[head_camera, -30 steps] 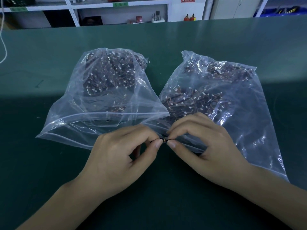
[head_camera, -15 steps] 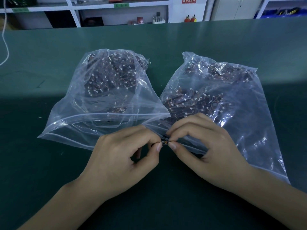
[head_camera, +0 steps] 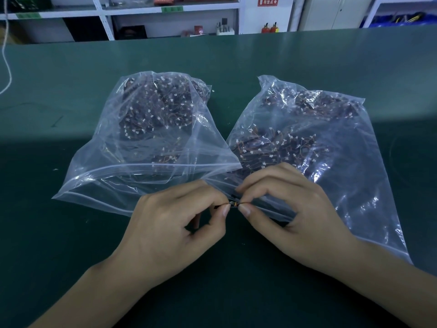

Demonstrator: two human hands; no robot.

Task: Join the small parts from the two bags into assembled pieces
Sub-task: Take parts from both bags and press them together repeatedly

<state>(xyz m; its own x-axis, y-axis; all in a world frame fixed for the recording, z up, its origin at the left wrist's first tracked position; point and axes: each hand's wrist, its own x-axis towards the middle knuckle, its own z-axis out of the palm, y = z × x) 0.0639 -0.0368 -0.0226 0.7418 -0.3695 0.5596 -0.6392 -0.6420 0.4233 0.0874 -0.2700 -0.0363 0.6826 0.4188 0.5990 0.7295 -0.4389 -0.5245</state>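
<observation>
Left hand [head_camera: 175,223], right hand [head_camera: 293,216] pinch small part [head_camera: 234,204] at bag mouths.

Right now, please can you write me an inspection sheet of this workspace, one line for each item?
Surface: green table mat, with a few tiny specks.
Job's things: left bag and right bag, clear plastic, both holding many small wired parts with white connectors; the small part is held between both hands.
Clutter: nothing seen.
Grippers: left hand and right hand each pinch one end of the small part, in front of the bags.
Cables: white cord at the far left edge.
Surroundings: white shelves and blue bins behind the table.
</observation>
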